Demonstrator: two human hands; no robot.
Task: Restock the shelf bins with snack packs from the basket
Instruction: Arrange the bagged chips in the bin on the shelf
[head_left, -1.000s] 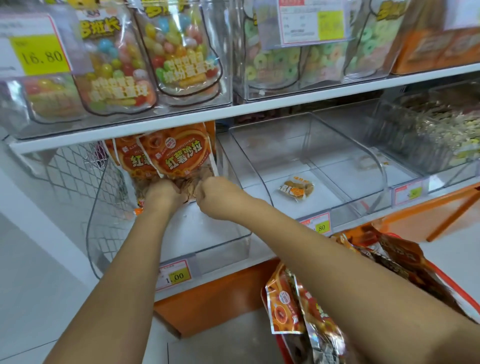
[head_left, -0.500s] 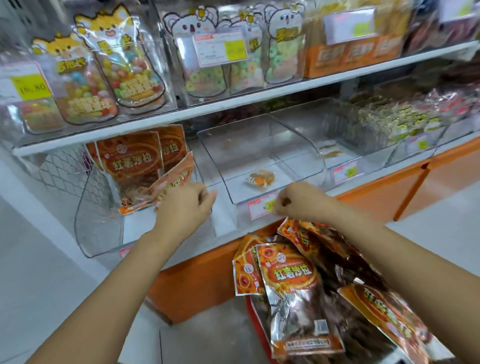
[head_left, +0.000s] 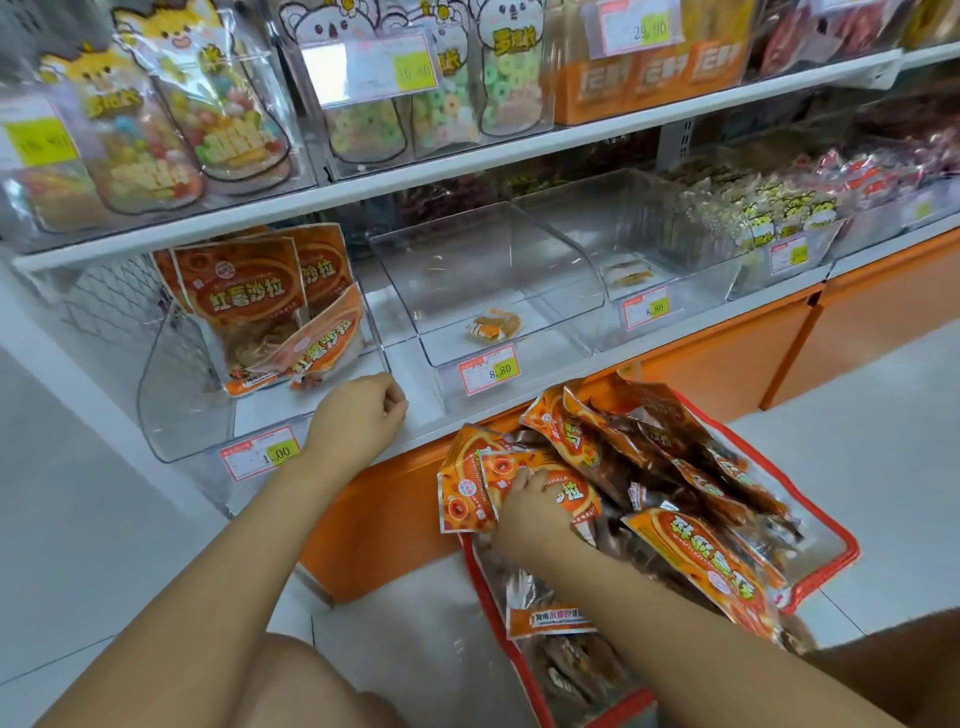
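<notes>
Snack packs (head_left: 691, 540) in orange wrappers fill the red-rimmed basket (head_left: 828, 525) on the floor, near and to the right, below the shelf (head_left: 467, 171). The right hand (head_left: 524, 512) is down on the top pack (head_left: 574, 493) at the far left corner of the heap, fingers curled over its upper edge; whether the thumb is under it cannot be seen. That pack lies face up and almost flat, its long axis running left to right, and its top end seems to point left. The left hand (head_left: 358, 415) is well apart from the right one, loosely curled, holding nothing, at the front right corner of the clear bin (head_left: 176, 415) on the lower shelf. The bin sits up, far and left of the held pack, so the left hand is the nearer one to it. A few stocked packs (head_left: 244, 306) stand upright against its back, one more slanting in front. To go in beside them, the top pack would likely need lifting, carrying left and turning on end.
</notes>
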